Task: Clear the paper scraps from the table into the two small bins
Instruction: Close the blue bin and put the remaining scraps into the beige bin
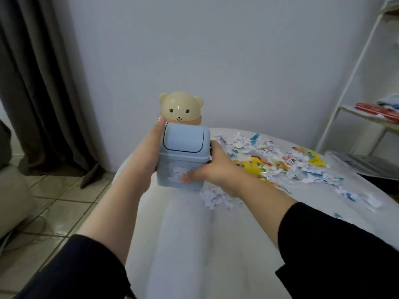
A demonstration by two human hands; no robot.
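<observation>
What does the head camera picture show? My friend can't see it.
The left hand and right hand hold a small blue bin with a swing lid at a white table. A tan bear-shaped bin stands behind it, and torn paper scraps lie piled to its right.

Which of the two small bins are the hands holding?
The blue swing-lid bin; left hand and right hand hold its sides. The bear-head bin stands behind it.
</observation>
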